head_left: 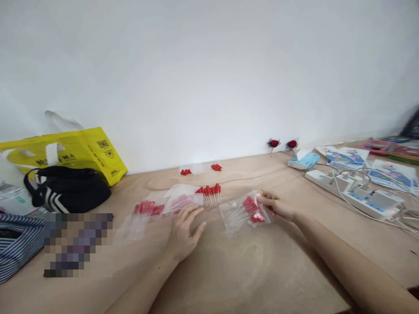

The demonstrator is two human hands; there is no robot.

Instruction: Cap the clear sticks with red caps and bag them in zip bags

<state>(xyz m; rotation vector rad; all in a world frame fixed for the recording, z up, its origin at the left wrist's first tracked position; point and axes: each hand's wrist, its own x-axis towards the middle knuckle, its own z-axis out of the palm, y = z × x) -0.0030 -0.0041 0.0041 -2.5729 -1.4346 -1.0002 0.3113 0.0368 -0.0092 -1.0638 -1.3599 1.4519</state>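
Observation:
My right hand (276,206) pinches the edge of a clear plastic bag (234,220), lifted a little or resting on the table; I cannot tell which. Inside it lie several droppers (251,208) with red bulbs and clear stems. My left hand (187,231) is open, its fingers apart, at the near edge of a translucent bag (183,194). Loose red-bulbed droppers (212,196) lie side by side between the hands, bulbs toward the wall. Left of my left hand, another clear bag (135,226) lies over or around more red-bulbed droppers (145,207).
Near the wall lies a clear packet of red-ended droppers (200,168). A power strip (353,194) with cables, a blue tissue pack (303,161) and two dark red roses (274,143) are at right. At left are a yellow bag (88,152) and a black pouch (78,189).

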